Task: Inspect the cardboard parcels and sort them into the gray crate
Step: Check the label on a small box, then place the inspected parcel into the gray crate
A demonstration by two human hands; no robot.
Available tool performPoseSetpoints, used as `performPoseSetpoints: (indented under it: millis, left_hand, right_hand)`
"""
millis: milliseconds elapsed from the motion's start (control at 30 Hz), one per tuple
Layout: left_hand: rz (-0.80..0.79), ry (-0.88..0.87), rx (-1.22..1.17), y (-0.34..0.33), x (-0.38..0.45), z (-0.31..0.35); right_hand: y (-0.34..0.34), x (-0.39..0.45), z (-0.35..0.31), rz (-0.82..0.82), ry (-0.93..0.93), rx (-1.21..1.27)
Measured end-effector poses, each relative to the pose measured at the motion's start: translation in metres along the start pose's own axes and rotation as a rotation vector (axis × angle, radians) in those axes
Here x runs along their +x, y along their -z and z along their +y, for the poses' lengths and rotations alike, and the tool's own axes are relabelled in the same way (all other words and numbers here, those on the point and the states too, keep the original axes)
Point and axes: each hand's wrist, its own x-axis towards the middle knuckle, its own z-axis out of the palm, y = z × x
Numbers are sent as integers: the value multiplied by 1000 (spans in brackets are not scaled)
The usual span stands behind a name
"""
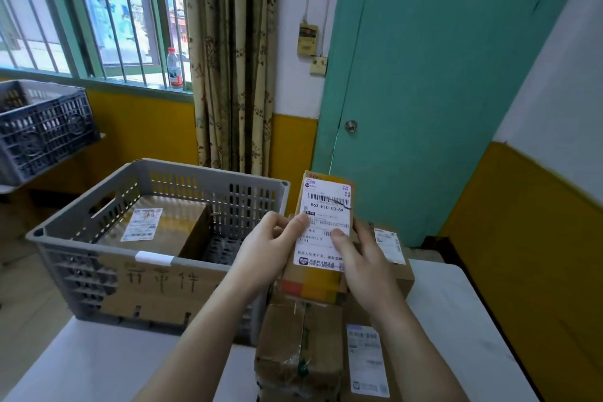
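White table carries the work, with a gray crate standing on its left part, a cardboard sheet with handwritten characters set against the crate's near wall. Inside the crate lies one large cardboard parcel, flat, label up, filling the left and middle of the floor. Right of the crate, a stack of taped cardboard parcels sits on the table, some with white labels. Held above that stack is a narrow yellow-brown parcel, upright and tilted toward the camera, its shipping label facing up. Left hand grips its left edge, thumb pressed on the label; right hand grips the right edge, thumb also on the label.
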Motion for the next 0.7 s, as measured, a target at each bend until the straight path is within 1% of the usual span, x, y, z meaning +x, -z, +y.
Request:
performPoseSetpoints:
  millis: [167, 300, 467, 600, 700]
  left_hand:
    - [64, 54, 14, 20, 28, 4]
    - [123, 65, 15, 38, 46, 8]
    - [301, 22, 234, 71, 72, 11]
    - [312, 58, 287, 96, 89, 4]
    - [300, 84, 304, 117, 103, -5]
  right_hand:
    - [-16, 34, -4, -38, 6, -11]
    - [-31, 65, -9, -69, 4, -108]
    - [-62, 107, -14, -168, 25, -154]
    - [-94, 133, -8, -269, -43, -160]
    - [-121, 148, -5, -287, -93, -121]
